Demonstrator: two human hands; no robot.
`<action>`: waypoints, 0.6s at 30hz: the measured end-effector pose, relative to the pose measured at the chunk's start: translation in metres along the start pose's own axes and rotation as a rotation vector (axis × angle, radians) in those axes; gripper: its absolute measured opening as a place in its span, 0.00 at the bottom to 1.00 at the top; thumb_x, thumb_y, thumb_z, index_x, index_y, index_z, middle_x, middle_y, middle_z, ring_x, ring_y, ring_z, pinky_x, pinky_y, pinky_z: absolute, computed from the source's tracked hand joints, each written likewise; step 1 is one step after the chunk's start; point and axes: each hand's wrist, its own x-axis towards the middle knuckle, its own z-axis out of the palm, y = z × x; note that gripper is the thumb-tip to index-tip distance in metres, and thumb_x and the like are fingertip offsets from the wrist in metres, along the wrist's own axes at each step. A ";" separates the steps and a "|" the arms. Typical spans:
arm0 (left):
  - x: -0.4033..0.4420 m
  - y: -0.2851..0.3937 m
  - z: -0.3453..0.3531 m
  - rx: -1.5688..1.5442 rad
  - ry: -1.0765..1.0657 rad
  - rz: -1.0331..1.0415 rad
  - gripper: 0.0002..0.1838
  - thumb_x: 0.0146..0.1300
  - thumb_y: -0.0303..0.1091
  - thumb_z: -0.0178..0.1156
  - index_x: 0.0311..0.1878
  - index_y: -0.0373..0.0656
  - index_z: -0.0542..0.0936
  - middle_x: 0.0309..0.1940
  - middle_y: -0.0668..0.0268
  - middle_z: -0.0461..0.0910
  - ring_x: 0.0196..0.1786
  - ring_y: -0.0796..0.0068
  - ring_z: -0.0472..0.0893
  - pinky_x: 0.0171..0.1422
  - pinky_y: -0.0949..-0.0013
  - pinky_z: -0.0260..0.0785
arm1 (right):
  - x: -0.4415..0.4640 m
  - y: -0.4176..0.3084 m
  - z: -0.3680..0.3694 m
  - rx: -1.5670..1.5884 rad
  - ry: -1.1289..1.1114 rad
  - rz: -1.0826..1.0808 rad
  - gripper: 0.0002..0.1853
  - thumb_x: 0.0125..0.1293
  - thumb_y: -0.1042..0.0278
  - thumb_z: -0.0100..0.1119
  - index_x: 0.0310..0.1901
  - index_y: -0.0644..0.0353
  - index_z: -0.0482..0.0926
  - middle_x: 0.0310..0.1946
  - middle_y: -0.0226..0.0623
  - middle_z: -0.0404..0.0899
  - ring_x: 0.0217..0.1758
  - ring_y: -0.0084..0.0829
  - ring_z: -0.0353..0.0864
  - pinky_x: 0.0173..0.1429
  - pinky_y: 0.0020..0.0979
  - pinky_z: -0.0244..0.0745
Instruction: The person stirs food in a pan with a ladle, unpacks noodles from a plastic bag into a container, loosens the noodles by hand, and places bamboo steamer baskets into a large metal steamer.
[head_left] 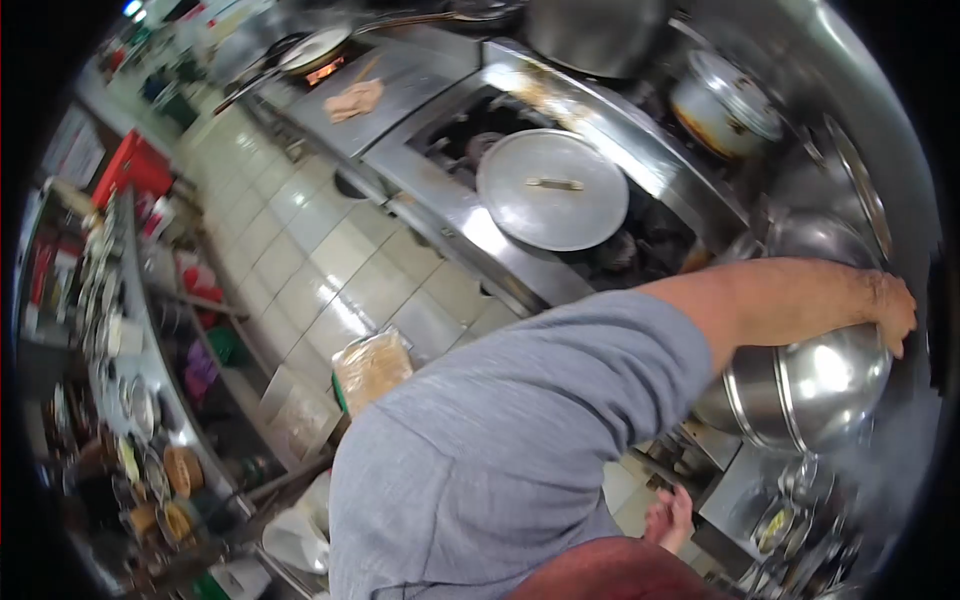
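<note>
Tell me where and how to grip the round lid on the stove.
Grip the bar handle at the middle of the round lid, probably best from above, reaching in from the tiled floor: the lid lies roughly flat, handle uppermost, and a stained pot stands beyond.

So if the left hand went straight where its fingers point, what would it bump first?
The left hand points down, so probably the shiny, rounded steel bowl; whether they already touch is unclear.

On my remote feed I see glossy, smooth metal bowls [840,385], a duller metal lid [553,212], shiny floor tiles [330,265] and a matt cloth shirt [520,400].
</note>
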 end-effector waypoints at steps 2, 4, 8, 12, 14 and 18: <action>-0.102 0.009 -0.027 -0.047 0.597 0.160 0.29 0.52 0.56 0.57 0.52 0.46 0.77 0.52 0.59 0.74 0.53 0.56 0.74 0.58 0.56 0.65 | 0.032 0.021 0.048 -0.021 -0.221 0.072 0.20 0.62 0.65 0.57 0.53 0.64 0.70 0.34 0.42 0.78 0.27 0.27 0.75 0.27 0.25 0.70; -0.202 0.009 -0.059 -0.072 0.909 0.158 0.27 0.51 0.50 0.62 0.50 0.42 0.77 0.51 0.56 0.73 0.53 0.53 0.73 0.58 0.58 0.66 | 0.048 0.026 0.112 -0.046 -0.370 0.109 0.19 0.62 0.66 0.56 0.53 0.64 0.70 0.35 0.41 0.77 0.28 0.28 0.75 0.28 0.25 0.70; -0.451 0.000 -0.094 0.087 1.206 -0.320 0.22 0.50 0.38 0.66 0.47 0.38 0.76 0.47 0.54 0.74 0.50 0.54 0.74 0.54 0.61 0.68 | 0.079 0.029 0.227 -0.144 -0.777 0.195 0.18 0.64 0.67 0.54 0.53 0.65 0.68 0.35 0.42 0.78 0.27 0.28 0.76 0.27 0.24 0.68; -0.719 0.062 -0.092 -0.080 1.703 -1.189 0.18 0.60 0.36 0.58 0.51 0.40 0.73 0.41 0.61 0.76 0.42 0.71 0.77 0.48 0.68 0.70 | 0.080 0.030 0.357 -0.285 -1.211 0.253 0.18 0.65 0.68 0.52 0.53 0.66 0.67 0.36 0.43 0.78 0.28 0.28 0.77 0.24 0.22 0.68; -0.852 0.129 -0.069 0.588 1.886 -1.484 0.18 0.63 0.38 0.56 0.54 0.42 0.70 0.42 0.64 0.75 0.39 0.73 0.77 0.40 0.70 0.71 | 0.076 0.042 0.420 -0.376 -1.364 0.253 0.18 0.65 0.66 0.52 0.53 0.67 0.67 0.36 0.43 0.78 0.28 0.27 0.77 0.25 0.21 0.69; -0.978 0.291 -0.076 0.796 2.761 -1.159 0.20 0.62 0.42 0.55 0.53 0.42 0.68 0.43 0.63 0.72 0.40 0.66 0.75 0.39 0.61 0.71 | 0.044 0.078 0.531 -0.486 -1.537 0.266 0.18 0.65 0.66 0.53 0.53 0.66 0.67 0.35 0.41 0.77 0.28 0.26 0.76 0.25 0.21 0.68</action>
